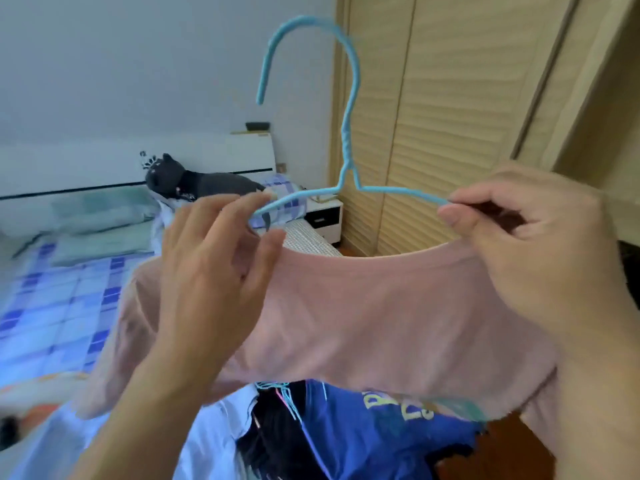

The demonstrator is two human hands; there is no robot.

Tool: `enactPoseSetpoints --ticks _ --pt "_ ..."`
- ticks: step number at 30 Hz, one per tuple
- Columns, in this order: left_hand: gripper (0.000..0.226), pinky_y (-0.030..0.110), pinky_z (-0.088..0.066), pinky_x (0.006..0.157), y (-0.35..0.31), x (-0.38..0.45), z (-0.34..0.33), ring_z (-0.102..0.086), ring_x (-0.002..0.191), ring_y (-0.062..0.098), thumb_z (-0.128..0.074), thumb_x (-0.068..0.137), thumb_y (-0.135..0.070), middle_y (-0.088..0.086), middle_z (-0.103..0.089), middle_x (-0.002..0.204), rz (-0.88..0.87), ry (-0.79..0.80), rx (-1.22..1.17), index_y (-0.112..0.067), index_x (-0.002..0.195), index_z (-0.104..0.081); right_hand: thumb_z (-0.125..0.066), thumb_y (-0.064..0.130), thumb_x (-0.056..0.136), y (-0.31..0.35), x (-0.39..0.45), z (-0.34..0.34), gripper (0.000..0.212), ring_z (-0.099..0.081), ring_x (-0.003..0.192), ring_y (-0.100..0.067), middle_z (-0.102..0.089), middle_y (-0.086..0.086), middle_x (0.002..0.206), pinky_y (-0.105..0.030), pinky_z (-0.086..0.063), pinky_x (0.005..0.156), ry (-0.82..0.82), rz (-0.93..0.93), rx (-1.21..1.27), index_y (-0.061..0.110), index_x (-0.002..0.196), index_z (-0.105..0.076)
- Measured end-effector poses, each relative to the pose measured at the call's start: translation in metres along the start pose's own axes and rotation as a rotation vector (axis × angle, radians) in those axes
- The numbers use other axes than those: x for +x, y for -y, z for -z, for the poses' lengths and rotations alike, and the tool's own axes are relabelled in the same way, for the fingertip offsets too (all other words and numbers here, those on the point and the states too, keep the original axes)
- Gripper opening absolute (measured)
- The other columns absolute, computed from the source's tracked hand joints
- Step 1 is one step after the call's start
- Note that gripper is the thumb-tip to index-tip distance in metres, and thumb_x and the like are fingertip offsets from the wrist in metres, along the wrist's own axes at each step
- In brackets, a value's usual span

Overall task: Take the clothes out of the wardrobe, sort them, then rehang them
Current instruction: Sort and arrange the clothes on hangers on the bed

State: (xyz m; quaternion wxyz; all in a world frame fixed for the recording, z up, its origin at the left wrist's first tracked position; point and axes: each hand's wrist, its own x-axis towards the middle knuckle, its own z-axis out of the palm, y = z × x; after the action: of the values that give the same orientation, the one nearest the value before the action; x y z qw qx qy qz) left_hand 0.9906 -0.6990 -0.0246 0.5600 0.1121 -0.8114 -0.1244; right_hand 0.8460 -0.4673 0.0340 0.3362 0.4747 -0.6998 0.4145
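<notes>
Facing bed (52, 306) w/ louvred wardrobe (433, 116)

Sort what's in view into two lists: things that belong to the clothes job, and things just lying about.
Job: blue hanger, pink garment, left hand, right hand, clothes pile, wardrobe doors.
Lying about: plush cat, pillows, nightstand.

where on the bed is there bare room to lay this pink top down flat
Bare checked sheet lies left of the left hand, below the green pillows. The near edge is crowded: the blue shirt, dark clothes and loose hangers are piled there.
</notes>
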Motion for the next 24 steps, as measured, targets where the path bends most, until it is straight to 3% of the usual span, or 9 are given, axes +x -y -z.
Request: enactPoseSetpoints --ticks 4,7,10,12,14,17,20,22,24 --pt "0.021 0.028 -0.039 0.084 0.028 -0.009 0.065 -0.055 0.091 0.022 -0.059 0.101 -0.024 -0.004 -0.056 0.094 0.081 -0.109 0.151 -0.016 0.115 -0.073 -0.071 0.028 0.085 0.029 0.003 -0.045 0.005 -0.054 0.066 0.002 -0.063 0.013 0.074 -0.007 -0.034 0.062 0.112 -0.009 0.201 0.029 0.081 -0.068" --pt "0.018 0.019 -0.039 0.081 0.05 -0.023 0.114 -0.055 0.085 0.011 -0.063 0.1 -0.025 -0.004 -0.064 0.092 0.206 -0.163 0.307 -0.017 0.11 -0.076 -0.063 0.042 0.092 0.035 -0.003 -0.089 0.018 -0.055 0.07 -0.003 -0.065 0.009 0.074 -0.009 -0.037 0.065 0.396 -0.035 0.16 0.028 0.082 -0.069" --pt "0.013 0.004 -0.037 0.077 0.066 -0.047 0.169 -0.052 0.078 -0.001 -0.072 0.092 -0.031 -0.013 -0.063 0.087 0.39 -0.217 0.457 -0.024 0.101 -0.078 -0.059 0.046 0.092 0.06 -0.017 -0.137 0.013 -0.058 0.08 0.002 -0.067 0.019 0.08 -0.003 -0.037 0.069 0.569 -0.035 0.296 0.04 0.084 -0.067" --pt "0.011 0.014 -0.042 0.078 0.073 -0.062 0.196 -0.055 0.078 0.003 -0.073 0.087 -0.037 -0.012 -0.064 0.082 0.461 -0.28 0.527 -0.03 0.094 -0.076 -0.055 0.049 0.086 0.079 -0.022 -0.159 0.012 -0.059 0.081 0.008 -0.065 0.027 0.086 -0.004 -0.038 0.069 0.624 -0.024 0.375 0.043 0.08 -0.065" --pt "0.009 0.027 -0.045 0.08 0.079 -0.073 0.222 -0.058 0.081 0.011 -0.071 0.085 -0.045 -0.009 -0.063 0.081 0.501 -0.355 0.615 -0.037 0.087 -0.07 -0.052 0.057 0.083 0.099 -0.022 -0.183 0.019 -0.059 0.082 0.008 -0.065 0.029 0.088 -0.006 -0.039 0.067 0.651 0.01 0.446 0.046 0.089 -0.064" --pt "0.017 0.037 -0.048 0.084 0.102 -0.074 0.248 -0.059 0.085 0.016 -0.068 0.084 -0.055 -0.009 -0.062 0.082 0.539 -0.439 0.697 -0.039 0.084 -0.064 -0.055 0.058 0.085 0.126 -0.008 -0.22 0.014 -0.058 0.084 0.012 -0.065 0.033 0.088 -0.008 -0.039 0.068 0.648 -0.005 0.523 0.049 0.088 -0.066" --pt "0.02 0.045 -0.046 0.088 0.162 -0.081 0.261 -0.057 0.088 0.018 -0.066 0.086 -0.053 -0.005 -0.063 0.083 0.555 -0.341 0.676 -0.033 0.084 -0.067 -0.061 0.052 0.089 0.145 -0.001 -0.281 0.013 -0.059 0.082 0.006 -0.068 0.021 0.079 -0.016 -0.04 0.067 0.705 -0.042 0.55 0.043 0.085 -0.069" --pt "0.02 0.043 -0.044 0.087 0.214 -0.097 0.259 -0.054 0.088 0.018 -0.065 0.089 -0.046 -0.005 -0.061 0.084 0.595 -0.186 0.667 -0.027 0.087 -0.072 -0.062 0.047 0.09 0.147 -0.012 -0.329 0.016 -0.059 0.076 0.003 -0.067 0.016 0.078 -0.019 -0.042 0.067 0.771 -0.086 0.488 0.034 0.088 -0.071" --pt "0.018 0.039 -0.043 0.087 0.277 -0.125 0.25 -0.056 0.091 0.022 -0.062 0.094 -0.037 -0.003 -0.064 0.087 0.668 -0.01 0.6 -0.023 0.094 -0.074 -0.062 0.048 0.091 0.145 -0.037 -0.387 0.022 -0.06 0.075 -0.005 -0.068 0.012 0.076 -0.03 -0.048 0.071 0.835 -0.147 0.406 0.028 0.089 -0.071"
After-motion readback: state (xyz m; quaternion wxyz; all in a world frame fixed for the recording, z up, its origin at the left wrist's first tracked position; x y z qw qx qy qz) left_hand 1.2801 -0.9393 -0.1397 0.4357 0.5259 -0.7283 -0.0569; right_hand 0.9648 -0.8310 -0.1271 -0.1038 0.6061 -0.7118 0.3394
